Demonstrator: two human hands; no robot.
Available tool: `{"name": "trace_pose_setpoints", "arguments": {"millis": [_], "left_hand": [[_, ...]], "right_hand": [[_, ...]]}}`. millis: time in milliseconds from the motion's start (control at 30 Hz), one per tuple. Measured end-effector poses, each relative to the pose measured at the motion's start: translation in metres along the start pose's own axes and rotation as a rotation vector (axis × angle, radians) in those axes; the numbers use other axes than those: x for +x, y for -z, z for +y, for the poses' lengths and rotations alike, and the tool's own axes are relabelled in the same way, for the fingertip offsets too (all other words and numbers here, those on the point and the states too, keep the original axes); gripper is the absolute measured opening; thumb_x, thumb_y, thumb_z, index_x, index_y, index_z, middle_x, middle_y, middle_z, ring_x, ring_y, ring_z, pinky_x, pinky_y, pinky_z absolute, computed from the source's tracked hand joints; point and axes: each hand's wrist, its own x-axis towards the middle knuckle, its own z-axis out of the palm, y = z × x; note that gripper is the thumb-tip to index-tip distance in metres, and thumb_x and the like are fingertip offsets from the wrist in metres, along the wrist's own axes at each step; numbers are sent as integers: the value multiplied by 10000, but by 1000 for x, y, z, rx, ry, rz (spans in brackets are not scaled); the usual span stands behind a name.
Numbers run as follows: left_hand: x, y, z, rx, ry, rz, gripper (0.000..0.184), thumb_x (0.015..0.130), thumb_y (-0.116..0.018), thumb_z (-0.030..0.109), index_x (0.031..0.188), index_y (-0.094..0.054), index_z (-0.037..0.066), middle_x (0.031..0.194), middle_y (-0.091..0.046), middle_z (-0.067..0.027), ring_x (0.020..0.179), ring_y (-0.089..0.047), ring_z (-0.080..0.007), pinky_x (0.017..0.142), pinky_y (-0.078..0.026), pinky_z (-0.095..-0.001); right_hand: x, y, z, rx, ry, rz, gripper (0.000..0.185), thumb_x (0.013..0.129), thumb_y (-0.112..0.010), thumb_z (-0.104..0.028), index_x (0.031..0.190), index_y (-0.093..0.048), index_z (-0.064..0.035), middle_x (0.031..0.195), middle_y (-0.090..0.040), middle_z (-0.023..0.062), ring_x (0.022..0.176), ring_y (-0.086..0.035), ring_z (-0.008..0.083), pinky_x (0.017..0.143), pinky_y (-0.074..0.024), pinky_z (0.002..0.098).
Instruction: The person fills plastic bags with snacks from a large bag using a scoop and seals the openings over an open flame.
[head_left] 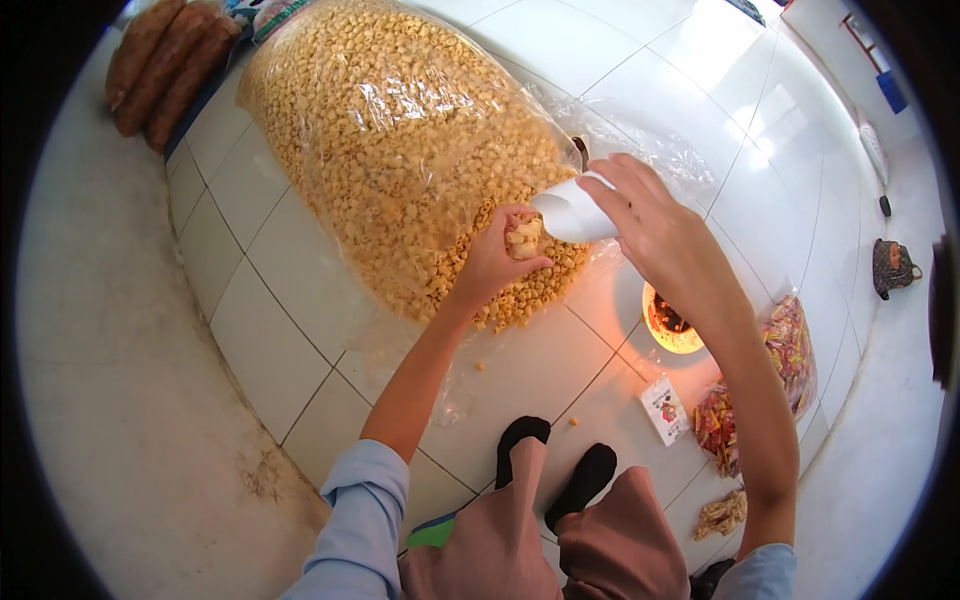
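Observation:
A large clear plastic bag [400, 140] full of small yellow ring-shaped snacks lies on the tiled floor, its open end towards me. At that end, my left hand [496, 255] curls its fingers and thumb around a clump of snack pieces [523, 238]. Whether a small clear bag wraps the clump, I cannot tell. My right hand [640, 205] grips a white cup or tube [578, 210], tilted on its side with its slanted mouth facing the left hand. Cup and left hand almost meet above the loose snacks [510, 300]. The cup's inside is hidden.
Right of the snacks, a glowing yellow bowl [672, 338] with dark contents casts orange light. Near it are a white printed box [664, 409], a bag of colourful packets [792, 345] and a small snack bundle [722, 515]. Long brown packages [170, 65] lie far left. My feet [583, 485] stand close by.

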Motion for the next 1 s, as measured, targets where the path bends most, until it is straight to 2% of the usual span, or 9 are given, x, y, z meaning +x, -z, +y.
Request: {"name": "trace_pose_setpoints", "arguments": {"millis": [133,333,433,533,600,700,767,900,1000], "left_hand": [[-7,13,8,-132,47,-5,535,632,-774,127,1048,-446,50,929,-531,-45,854,-538,-125,749,-464,-252],[-19,29,-5,-49,-28,148,463,645,-767,151,990,-471,63,903,-553,-35,835,-546,-116,718,-465,-251],[-26,32,-8,-31,17,152,457,638,-774,183,959,-473,60,890,-557,-41,829,-545,-125,697,-459,-255],[-25,27,-8,-69,30,168,444,642,-773,171,949,-473,55,876,-556,-42,827,-542,-127,712,-453,-254],[-21,22,-5,-91,4,179,439,644,-771,160,948,-473,53,873,-554,-43,832,-539,-127,726,-451,-253],[-17,13,-1,-144,-46,162,447,668,-747,91,1003,-453,53,889,-534,-35,802,-534,-94,707,-462,-243],[-13,6,7,-170,-91,215,491,657,-751,80,1035,-438,51,922,-525,-48,838,-527,-101,736,-452,-244],[-5,-14,30,-294,-56,181,535,643,-760,81,1058,-425,45,962,-511,-46,879,-519,-103,764,-442,-246],[-3,-23,56,-165,-94,161,561,626,-777,118,1057,-425,41,972,-533,-62,925,-533,-148,785,-441,-258]], "right_hand": [[-4,-2,5,47,-143,101,436,670,-527,56,1096,-463,-13,1109,-471,83,1106,-432,244,718,-519,273],[-47,-158,-16,325,-423,-99,449,644,-541,68,1074,-443,-14,1096,-456,123,1029,-461,284,784,-482,341],[-52,-199,-47,475,-629,-26,487,634,-589,36,1091,-432,-25,1107,-457,109,1049,-450,291,820,-459,350],[-49,-221,-61,586,-655,-15,535,639,-630,2,1126,-413,-37,1140,-454,97,1067,-444,290,859,-433,359],[-42,-220,-58,604,-636,-31,541,666,-653,-50,1152,-416,-35,1175,-442,112,1086,-432,301,865,-426,375],[-29,-195,-51,366,-614,190,512,722,-649,-105,1176,-420,-50,1165,-462,117,1080,-447,276,852,-425,352],[-21,-149,-43,1238,-673,302,438,765,-639,-158,1149,-461,-47,1154,-475,117,1054,-469,236,827,-422,318],[-19,-112,-46,1379,-591,419,344,786,-629,-172,1077,-509,-33,1091,-523,94,994,-505,177,808,-417,288],[-20,-96,-39,1307,-679,481,225,792,-614,-128,976,-555,-12,964,-583,80,882,-555,145,769,-430,264]]}}
